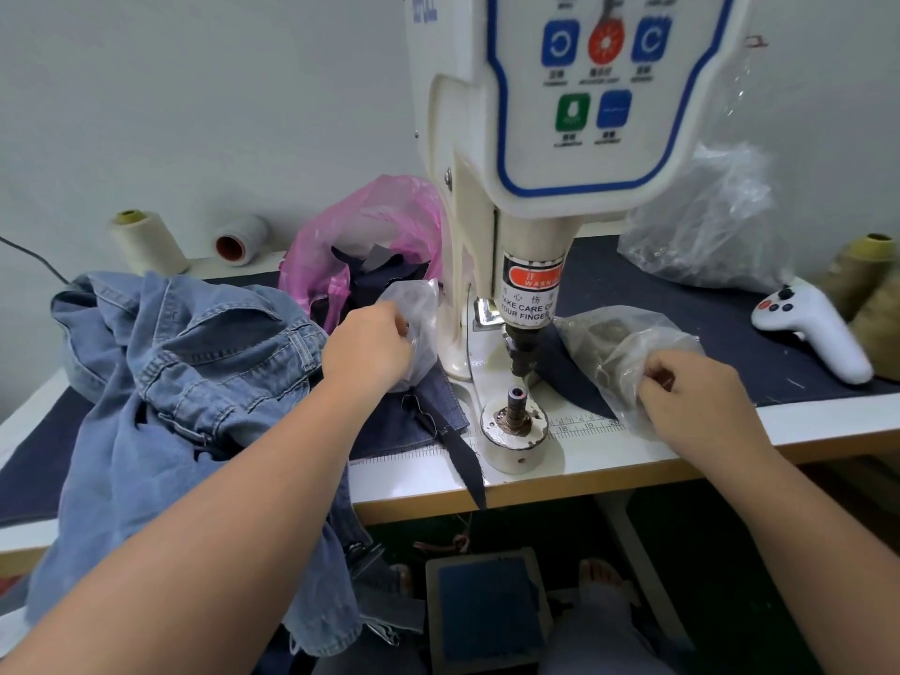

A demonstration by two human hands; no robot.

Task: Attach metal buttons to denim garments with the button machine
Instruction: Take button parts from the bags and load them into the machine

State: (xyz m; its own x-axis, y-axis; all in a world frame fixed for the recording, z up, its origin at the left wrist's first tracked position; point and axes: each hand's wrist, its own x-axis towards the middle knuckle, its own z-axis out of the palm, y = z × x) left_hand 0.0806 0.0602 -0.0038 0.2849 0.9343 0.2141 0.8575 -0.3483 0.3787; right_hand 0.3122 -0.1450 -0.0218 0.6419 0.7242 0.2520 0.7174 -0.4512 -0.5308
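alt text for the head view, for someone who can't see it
Each hand, left hand and right hand, pinches a clear plastic bag beside the button machine; a light denim garment lies heaped at left.

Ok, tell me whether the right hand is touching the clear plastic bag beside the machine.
Touching. The head view shows the right hand with fingers curled, pinching the crumpled edge of the clear plastic bag right of the machine's lower die.

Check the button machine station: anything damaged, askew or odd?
Yes: the machine's lower die base has chipped paint around its rim. A frayed dark denim strip dangles over the table edge. Otherwise nothing stands out.
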